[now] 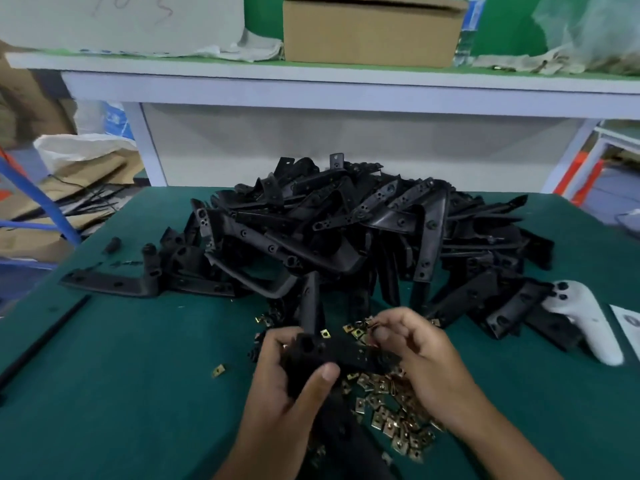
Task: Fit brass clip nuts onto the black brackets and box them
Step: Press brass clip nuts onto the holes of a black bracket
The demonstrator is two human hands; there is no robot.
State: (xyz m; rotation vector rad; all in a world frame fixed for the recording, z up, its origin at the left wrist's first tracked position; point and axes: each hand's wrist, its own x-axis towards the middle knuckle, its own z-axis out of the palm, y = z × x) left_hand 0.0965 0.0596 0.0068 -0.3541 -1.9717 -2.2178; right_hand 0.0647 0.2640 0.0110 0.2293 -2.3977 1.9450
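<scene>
A green bench (121,393) carries a large heap of black brackets (346,230) across its middle toward the far edge. Near the right edge lies a white controller (585,323), touching the heap's outer brackets. Near the front edge, brass clip nuts (391,414) lie scattered beneath both hands. The left hand (291,386) has its grip clenched round one black bracket (346,355). The right hand (422,358) pinches a small brass piece at its fingertips (379,332), just beside the bracket's end.

Matt black plastic brackets (346,230), shiny brass clip nuts (391,420), matt green mat (121,393), cardboard box (370,32).
</scene>
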